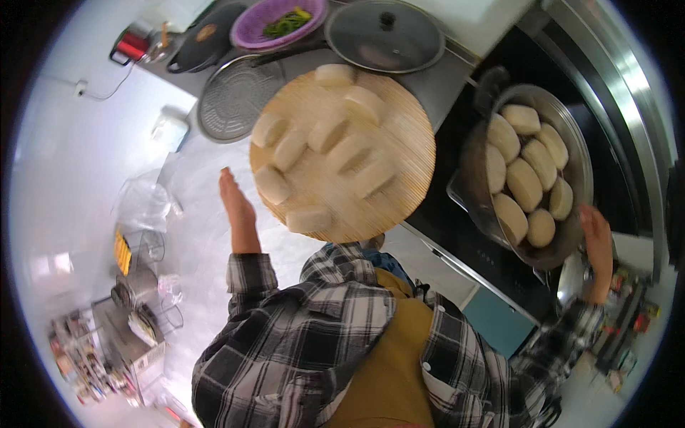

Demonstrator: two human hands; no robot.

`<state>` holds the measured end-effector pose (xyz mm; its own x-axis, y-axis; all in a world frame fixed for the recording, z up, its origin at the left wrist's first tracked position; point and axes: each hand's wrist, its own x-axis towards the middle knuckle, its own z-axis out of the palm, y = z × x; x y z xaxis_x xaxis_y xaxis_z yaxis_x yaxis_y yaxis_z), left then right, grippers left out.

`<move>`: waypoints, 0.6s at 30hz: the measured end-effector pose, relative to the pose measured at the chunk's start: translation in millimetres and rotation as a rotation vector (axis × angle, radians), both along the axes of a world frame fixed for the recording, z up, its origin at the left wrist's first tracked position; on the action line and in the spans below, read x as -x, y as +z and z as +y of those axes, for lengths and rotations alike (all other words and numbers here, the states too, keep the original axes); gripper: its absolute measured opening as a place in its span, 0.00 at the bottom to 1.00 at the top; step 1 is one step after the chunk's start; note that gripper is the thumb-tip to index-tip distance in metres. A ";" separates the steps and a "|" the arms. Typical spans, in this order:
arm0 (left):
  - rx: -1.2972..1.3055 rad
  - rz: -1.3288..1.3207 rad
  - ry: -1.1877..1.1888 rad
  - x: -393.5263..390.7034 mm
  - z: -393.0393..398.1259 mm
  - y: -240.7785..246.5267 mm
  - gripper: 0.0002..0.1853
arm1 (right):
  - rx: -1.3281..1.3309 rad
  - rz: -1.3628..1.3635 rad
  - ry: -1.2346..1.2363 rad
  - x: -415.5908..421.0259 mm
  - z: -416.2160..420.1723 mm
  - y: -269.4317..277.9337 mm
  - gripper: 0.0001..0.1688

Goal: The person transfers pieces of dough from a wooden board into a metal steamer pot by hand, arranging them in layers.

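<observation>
My left hand (238, 206) is held out to the left of a round slatted board (412, 144), fingers extended and nothing in it. Several pale dough pieces (310, 219) lie on that board. To the right, a large metal steamer pot (583, 144) on the black cooktop holds several plump dough buns (524, 184). My right hand (596, 235) is by the pot's lower right rim; whether it touches the rim is not clear, and its fingers are partly blurred.
Behind the board stand a glass lid (385, 35) with a dark knob and a purple basket (241, 27) with green vegetables. A perforated round steamer tray (230, 101) lies left of them, near a dark pan (208, 40). The cooktop (439, 214) has a straight front edge.
</observation>
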<state>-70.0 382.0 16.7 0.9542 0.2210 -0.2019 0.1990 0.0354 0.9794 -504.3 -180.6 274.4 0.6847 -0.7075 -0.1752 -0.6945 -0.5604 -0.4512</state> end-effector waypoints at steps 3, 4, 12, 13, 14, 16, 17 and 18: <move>0.001 0.049 -0.009 -3.2 25.3 -21.1 0.28 | -0.049 -0.060 0.022 -8.2 -19.4 -8.1 0.23; -0.016 -0.015 -0.073 -3.6 36.3 -13.8 0.29 | -0.029 -0.050 0.051 -20.3 -31.1 -14.7 0.23; -0.114 0.204 0.020 11.0 -5.3 32.9 0.39 | 0.121 0.123 0.062 -40.0 -81.4 -59.2 0.22; -0.117 0.200 0.022 12.6 -3.9 34.4 0.40 | 0.149 0.147 0.099 -46.6 -79.7 -62.7 0.23; -0.123 0.195 0.019 8.9 -2.3 36.3 0.40 | 0.173 0.172 0.131 -52.3 -79.8 -66.5 0.23; -0.124 0.188 0.018 2.8 3.5 36.2 0.41 | 0.269 0.194 0.168 -62.1 -84.8 -79.3 0.23; -0.124 0.187 0.010 -2.2 1.7 36.3 0.41 | 0.317 0.209 0.181 -64.0 -85.6 -86.1 0.23; -0.132 0.196 0.005 -5.2 -0.7 36.8 0.41 | 0.350 0.248 0.165 -63.6 -85.6 -93.0 0.22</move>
<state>-64.7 381.3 53.6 0.8983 0.2621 -0.3525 0.3862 -0.0891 0.9181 -440.7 -266.1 181.4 0.7608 -0.6382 -0.1179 -0.6462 -0.7617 -0.0467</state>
